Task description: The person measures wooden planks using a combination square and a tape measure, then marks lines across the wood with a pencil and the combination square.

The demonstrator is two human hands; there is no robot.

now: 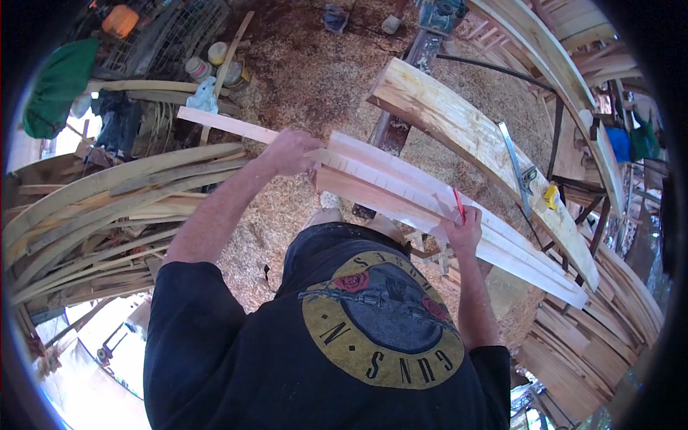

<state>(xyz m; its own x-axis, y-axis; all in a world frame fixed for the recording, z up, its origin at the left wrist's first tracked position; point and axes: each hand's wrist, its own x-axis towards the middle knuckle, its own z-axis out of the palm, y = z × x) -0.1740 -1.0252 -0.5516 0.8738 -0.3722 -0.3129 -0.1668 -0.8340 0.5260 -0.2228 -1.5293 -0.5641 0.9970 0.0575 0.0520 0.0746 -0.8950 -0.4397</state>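
Note:
My left hand (292, 152) is closed on a thin wooden strip (228, 125), whose pale end juts out to the left. The strip runs on along a pale board (387, 163) with a row of short marks across its face. Farther right, my right hand (462, 228) grips a red pencil (459, 202) pointing upward. That hand rests at the near edge of the boards, by a small flat piece whose kind I cannot make out. Part of the strip between the hands is hard to tell from the boards.
A thick curved plank (444, 129) lies beyond on a metal beam (390, 136), bearing a metal square (514, 165) and a yellow tool (551, 196). Curved timber strips (107, 179) are stacked at left, planks (566, 351) at right. Shavings (287, 79) cover the floor; tubs (201, 68) stand at upper left.

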